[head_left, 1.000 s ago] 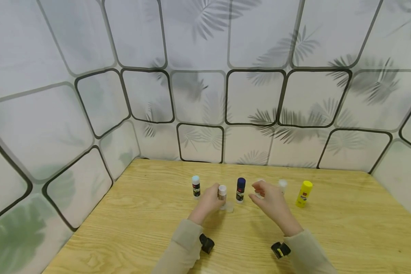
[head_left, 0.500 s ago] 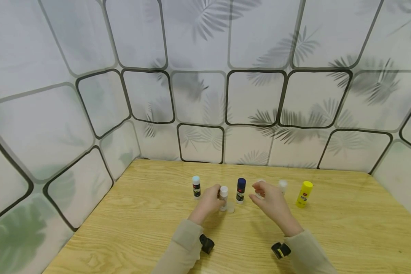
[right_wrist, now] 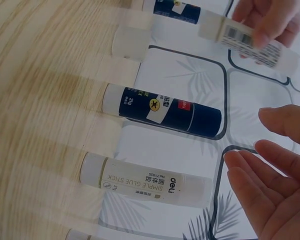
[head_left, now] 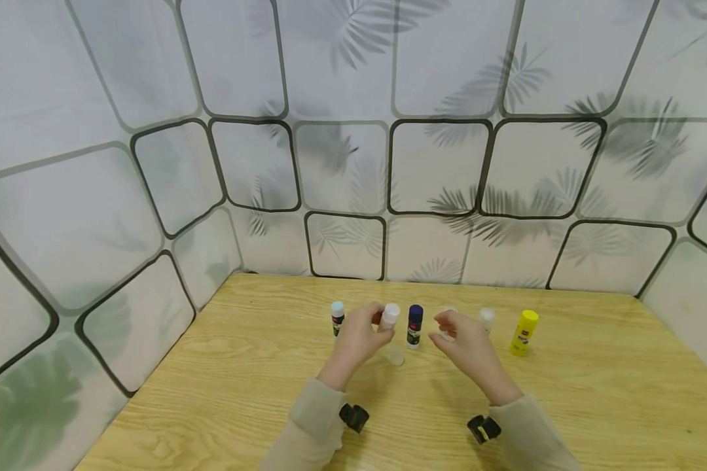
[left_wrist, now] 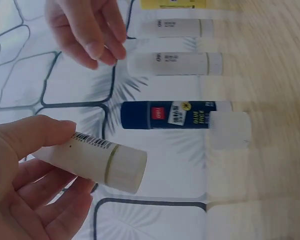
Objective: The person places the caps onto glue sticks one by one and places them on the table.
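Note:
My left hand [head_left: 359,330] grips a white glue stick [left_wrist: 90,160] between thumb and fingers, tilted and raised above the table. Its barcode label shows in the left wrist view. A loose translucent cap [head_left: 396,357] stands on the table just below it. To the right, a dark blue glue stick [right_wrist: 170,111] stands upright between my two hands. My right hand [head_left: 467,343] holds nothing, its fingers loosely bent beside another white glue stick [right_wrist: 145,180], which it partly covers in the head view.
A black-labelled glue stick with a pale blue cap [head_left: 338,315] stands behind my left hand. Right of my right hand are one more white glue stick [head_left: 486,319] and a yellow one [head_left: 524,332]. A patterned cloth wall [head_left: 342,248] borders the wooden table [head_left: 224,386].
My left hand has lifted the white glue stick up off the table beside the cap, and it now leans. The cap stayed on the table. My right hand has barely moved.

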